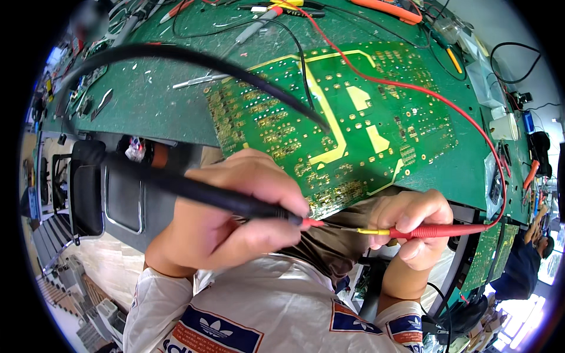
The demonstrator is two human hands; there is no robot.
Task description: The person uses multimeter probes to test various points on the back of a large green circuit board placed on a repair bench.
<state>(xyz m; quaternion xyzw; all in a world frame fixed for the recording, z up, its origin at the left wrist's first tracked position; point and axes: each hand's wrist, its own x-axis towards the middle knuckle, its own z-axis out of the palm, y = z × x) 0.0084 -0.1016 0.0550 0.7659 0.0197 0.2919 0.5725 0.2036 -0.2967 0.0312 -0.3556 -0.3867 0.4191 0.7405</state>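
Note:
Above my lap, my left hand (241,206) is closed around a black test probe (206,197) with a reddish collar near its tip. A black cable (176,53) loops up from that side, close to the camera and blurred. My right hand (415,226) pinches a red test probe (447,230) with a yellow sleeve at its tip. The two tips point at each other, joined by a thin dark needle; whether they touch, I cannot tell. Just beyond my hands lies a large green circuit board (329,117) with gold pads, its near edge reaching past the table edge.
The green table (165,100) carries a grey-handled tool with a red end (257,27), a slim metal rod (200,80) and an orange-handled tool (388,8). A red lead (435,94) crosses the board. Left stands a black chair (88,194); at far right, another person (524,265).

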